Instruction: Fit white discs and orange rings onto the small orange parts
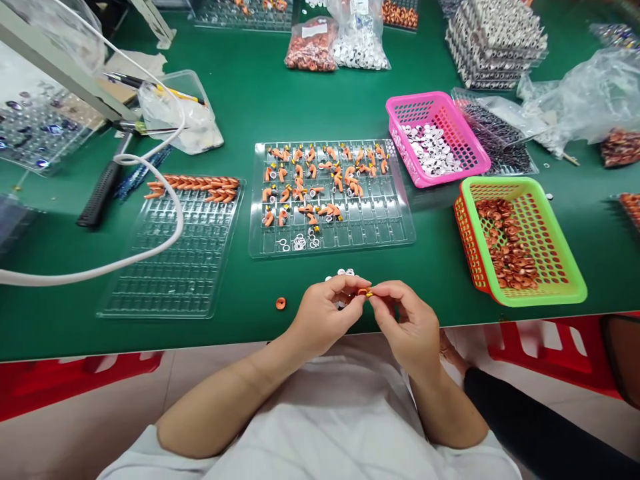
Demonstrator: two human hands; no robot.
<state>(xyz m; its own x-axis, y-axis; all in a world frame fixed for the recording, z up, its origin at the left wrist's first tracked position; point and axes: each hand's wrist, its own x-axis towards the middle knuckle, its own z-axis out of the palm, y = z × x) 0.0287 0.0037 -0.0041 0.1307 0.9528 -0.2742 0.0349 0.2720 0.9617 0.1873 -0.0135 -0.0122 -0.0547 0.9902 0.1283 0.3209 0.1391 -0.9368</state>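
Observation:
Close to the table's front edge, my left hand pinches a small orange round piece between thumb and fingertips. My right hand meets it there, its fingertips closed on a tiny yellow piece that touches the orange one. How the two pieces fit together is too small to tell. Several white round pieces lie just behind my left fingers, partly hidden. A single orange disc rests on the green table left of my hands. Beyond them sits a clear tray with orange curved parts and white rings.
A green basket of copper-coloured discs and a pink basket of white pieces stand at right. Leftward are another clear tray, a hammer and a white cable. Filled bags lie at the back.

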